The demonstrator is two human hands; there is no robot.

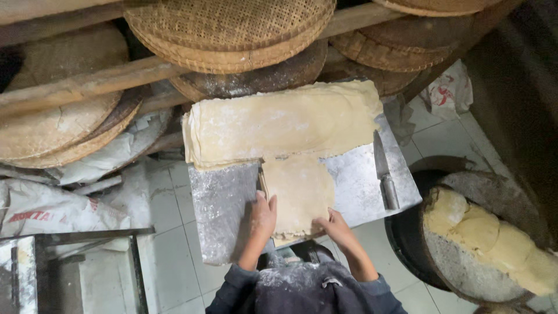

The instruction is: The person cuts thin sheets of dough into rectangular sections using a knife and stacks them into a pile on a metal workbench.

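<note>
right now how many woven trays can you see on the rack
5 at least: one top centre, one under it, one far left, two at upper right. More may be hidden in the stacks.

The folded rectangular dough sheet (279, 122) is pale cream-yellow, dusted white. The flat metal work board (224, 215) is dull silver-grey with white flour speckles. Round woven bamboo trays (229, 29) show tan basket-weave patterning.

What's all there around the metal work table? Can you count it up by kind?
Round woven trays: 6
Folded dough sheets: 1
Cut dough stacks: 1
Knives: 1
Basins of dough lumps: 1
Hands, left hand and right hand: 2
Total: 12
</note>
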